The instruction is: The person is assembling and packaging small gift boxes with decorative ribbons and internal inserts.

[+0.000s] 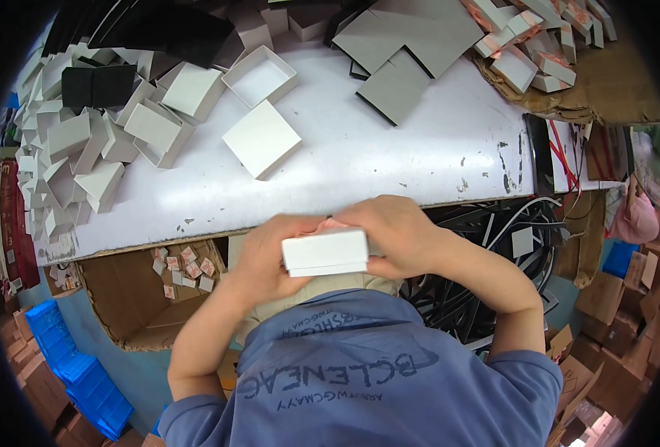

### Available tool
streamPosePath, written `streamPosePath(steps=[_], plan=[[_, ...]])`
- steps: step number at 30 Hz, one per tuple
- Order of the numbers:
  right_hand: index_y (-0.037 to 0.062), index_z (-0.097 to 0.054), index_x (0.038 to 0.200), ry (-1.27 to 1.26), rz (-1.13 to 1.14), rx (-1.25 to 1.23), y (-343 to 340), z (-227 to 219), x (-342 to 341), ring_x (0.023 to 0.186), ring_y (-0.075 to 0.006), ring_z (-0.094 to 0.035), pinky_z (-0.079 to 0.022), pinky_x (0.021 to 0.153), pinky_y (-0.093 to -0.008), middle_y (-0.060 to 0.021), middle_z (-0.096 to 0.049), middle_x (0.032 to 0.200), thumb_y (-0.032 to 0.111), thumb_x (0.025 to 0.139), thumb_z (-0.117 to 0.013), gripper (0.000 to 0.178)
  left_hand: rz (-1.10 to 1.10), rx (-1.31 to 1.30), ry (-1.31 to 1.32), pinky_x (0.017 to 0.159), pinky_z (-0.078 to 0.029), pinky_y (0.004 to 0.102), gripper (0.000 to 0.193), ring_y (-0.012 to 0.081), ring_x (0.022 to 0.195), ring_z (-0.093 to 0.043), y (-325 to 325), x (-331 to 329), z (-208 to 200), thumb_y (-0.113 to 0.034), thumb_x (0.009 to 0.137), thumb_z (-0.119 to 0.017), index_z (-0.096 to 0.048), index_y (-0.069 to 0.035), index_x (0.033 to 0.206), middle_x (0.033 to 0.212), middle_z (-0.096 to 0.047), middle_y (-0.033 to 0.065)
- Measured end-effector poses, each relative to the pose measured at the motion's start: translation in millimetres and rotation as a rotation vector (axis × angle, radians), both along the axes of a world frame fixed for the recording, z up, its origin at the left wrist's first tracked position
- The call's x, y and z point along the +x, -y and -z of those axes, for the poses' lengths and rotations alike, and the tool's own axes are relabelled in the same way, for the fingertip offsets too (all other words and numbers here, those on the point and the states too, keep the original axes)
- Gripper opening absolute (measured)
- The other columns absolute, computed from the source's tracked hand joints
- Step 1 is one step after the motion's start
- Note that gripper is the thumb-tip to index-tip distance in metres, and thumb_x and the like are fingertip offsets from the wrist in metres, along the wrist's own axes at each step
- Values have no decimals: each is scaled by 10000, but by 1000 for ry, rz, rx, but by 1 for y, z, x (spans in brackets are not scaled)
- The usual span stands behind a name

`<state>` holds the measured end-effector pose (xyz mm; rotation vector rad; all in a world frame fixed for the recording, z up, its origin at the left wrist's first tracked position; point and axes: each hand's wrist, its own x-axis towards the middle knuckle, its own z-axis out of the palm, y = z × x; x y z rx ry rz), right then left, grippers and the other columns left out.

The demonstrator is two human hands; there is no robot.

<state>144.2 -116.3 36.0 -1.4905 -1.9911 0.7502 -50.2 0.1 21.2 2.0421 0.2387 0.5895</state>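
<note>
Between my two hands, close to my body and just in front of the table's near edge, is a small white box (325, 253) with a lid seam along its lower side. A bit of pink shows on its upper face. My left hand (268, 253) grips its left end and my right hand (397, 235) its right end, with the fingers partly hidden behind it. On the table beyond lie a square white box piece (263, 139) and an open white box tray (261, 77).
A heap of white box parts (69, 141) covers the table's left side. Grey panels (397, 86) lie at the back. Pink-and-white boxes (516, 67) fill a carton at the far right. Below the table are a carton (140, 313) with small boxes and tangled black strips (457, 298).
</note>
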Motion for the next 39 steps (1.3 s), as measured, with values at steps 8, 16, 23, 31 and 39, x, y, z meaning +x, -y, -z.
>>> streamPosePath(steps=[8,16,23,31,39], plan=[[69,-489,1197,541,223,225,-46,-23,55,1097,-313,-488,-380,929,-421,-133,-488,1244,84,547,-754,702,-577,-687,-528,806,-494,347,647,188,977,-565,-26,-189,-7,-113,634,-789,-443,28,1162,1083,-554,120],[162,-615,1124,544,287,-91,-78,-25,129,1215,-332,-396,-354,959,-399,-225,-421,1310,-19,718,-595,445,-359,600,-258,842,-429,373,606,316,956,-520,-62,5,-43,-244,673,-747,-488,14,1157,1091,-537,165],[175,-629,1111,395,245,-207,-64,-24,121,1316,-334,-271,-112,1071,-491,-274,-264,1389,71,784,-568,348,-296,613,-562,792,-436,373,696,314,941,-496,-56,63,-46,-220,602,-774,-451,3,1176,988,-529,163],[67,-651,946,464,123,461,-29,-24,34,738,-174,-539,-406,658,-280,-39,-539,811,77,661,-612,288,-187,138,-267,938,-322,424,895,369,1113,-372,-23,50,12,-209,590,-771,-231,5,1271,1184,-362,237],[71,-657,933,108,389,412,-59,-27,88,1053,-279,-544,-438,846,-342,-101,-596,1118,132,764,-648,180,10,442,-64,958,-285,455,751,381,1129,-354,-38,25,17,-345,641,-754,-420,-123,1276,1295,-387,144]])
